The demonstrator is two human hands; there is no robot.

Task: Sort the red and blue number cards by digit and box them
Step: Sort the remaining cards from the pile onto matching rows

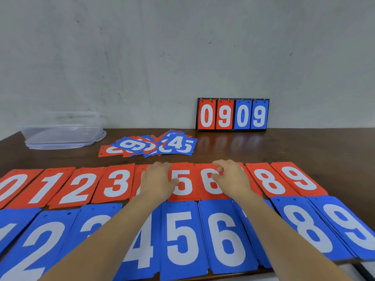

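Sorted stacks of red cards (117, 183) lie in a row from 0 to 9, and a row of blue cards (182, 240) lies nearer to me. My left hand (158, 179) rests palm down over the red 4 stack, its thumb on the left edge of the red 5 stack (184, 191). My right hand (231, 179) covers the red 7 stack, with thumb and curled fingers pinched at the right edge of the red 6 card (207, 189). Beyond my hands lies a loose pile of mixed cards (150, 146). A clear plastic box (60, 132) sits at the back left.
A flip scoreboard (232, 115) showing 0 9 0 9 stands against the grey wall at the back right. The dark wooden table (304, 147) runs to the wall. The blue row reaches the table's front edge.
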